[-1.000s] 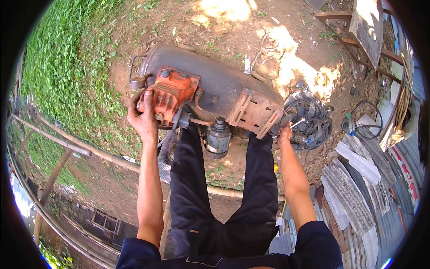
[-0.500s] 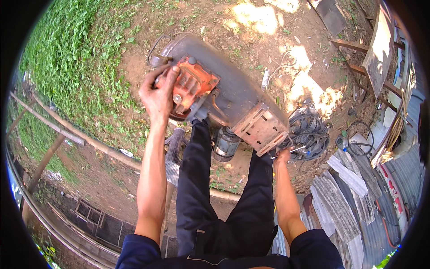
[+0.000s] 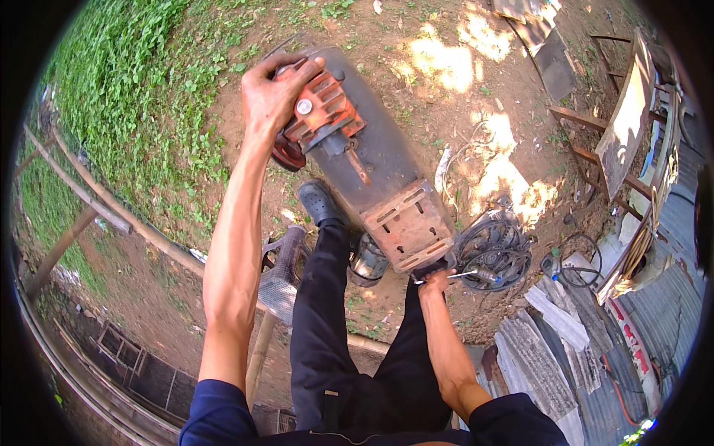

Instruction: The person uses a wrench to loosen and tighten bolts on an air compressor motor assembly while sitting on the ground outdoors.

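A dark air compressor tank (image 3: 372,137) lies at a slant on the dirt in front of me. Bolted to its upper side is an orange, finned pump head (image 3: 327,104). My left hand (image 3: 271,97) is closed over the far left of this pump, thumb on top. At the tank's near end, below a rusty slotted mounting plate (image 3: 410,227), my right hand (image 3: 435,279) is closed on the compressor's end; its fingers are partly hidden. A thin metal rod with a blue end (image 3: 487,276) sticks out beside that hand; I cannot tell whether the hand holds it.
A coil of black hose (image 3: 494,249) lies right of the tank. A grey patterned chair part (image 3: 282,275) stands by my left leg, near my dark clog (image 3: 320,202). Corrugated sheets (image 3: 539,364) are stacked at the right. Bamboo poles (image 3: 149,230) run along the left.
The compressor has swung and shifted, its pump end farther away and its near end leftward. Both hands moved with it, keeping hold. My left foot has come into sight.
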The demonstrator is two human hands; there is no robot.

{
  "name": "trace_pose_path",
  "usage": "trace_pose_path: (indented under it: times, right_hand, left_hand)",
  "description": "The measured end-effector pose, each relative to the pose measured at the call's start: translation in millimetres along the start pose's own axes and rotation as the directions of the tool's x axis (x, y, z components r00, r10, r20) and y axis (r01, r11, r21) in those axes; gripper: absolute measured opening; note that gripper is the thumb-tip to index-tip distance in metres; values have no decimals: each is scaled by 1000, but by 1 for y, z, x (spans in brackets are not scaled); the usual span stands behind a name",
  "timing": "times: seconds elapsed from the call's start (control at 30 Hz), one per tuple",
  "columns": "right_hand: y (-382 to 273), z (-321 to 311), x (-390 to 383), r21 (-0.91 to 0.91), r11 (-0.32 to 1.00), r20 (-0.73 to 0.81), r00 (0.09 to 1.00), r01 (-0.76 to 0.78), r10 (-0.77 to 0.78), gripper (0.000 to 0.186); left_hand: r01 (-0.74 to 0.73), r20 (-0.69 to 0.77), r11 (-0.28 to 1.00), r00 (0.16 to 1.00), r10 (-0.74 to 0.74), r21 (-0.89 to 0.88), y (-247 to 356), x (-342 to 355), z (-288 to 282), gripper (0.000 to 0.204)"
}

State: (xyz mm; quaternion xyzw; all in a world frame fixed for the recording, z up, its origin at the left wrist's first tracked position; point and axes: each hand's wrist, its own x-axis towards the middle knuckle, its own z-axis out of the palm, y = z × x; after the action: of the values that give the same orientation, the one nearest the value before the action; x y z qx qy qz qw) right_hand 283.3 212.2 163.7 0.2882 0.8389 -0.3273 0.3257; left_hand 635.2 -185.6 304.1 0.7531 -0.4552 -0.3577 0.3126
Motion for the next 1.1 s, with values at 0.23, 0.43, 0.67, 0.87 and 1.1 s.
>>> trace_pose_path:
  times: [0.23,0.43,0.67,0.87,1.1]
  right_hand:
    - [59,60,-79,208,936,27,958,-285,286,58]
    - [101,119,-139,411,798,303,891,-442,338,71]
    - [109,235,-147,263,919,335,921,-293,198,52]
    - [88,318,-186,240,922,413,891,-303,185,51]
    - [51,340,-209,-71,968,507,827,-241,243,55]
  left_hand:
    - [-127,164,988,980,112,85,21,80,-5,54]
    - [-179,299,983,941,160,40,32,137,-29,67]
    - [-159,-250,987,955,160,27,31,202,-50,66]
    - [-283,-332,957,910,249,-59,-9,152,-64,74]
    - [701,-104,461,489,-866,-544,-199,-18,16,87]
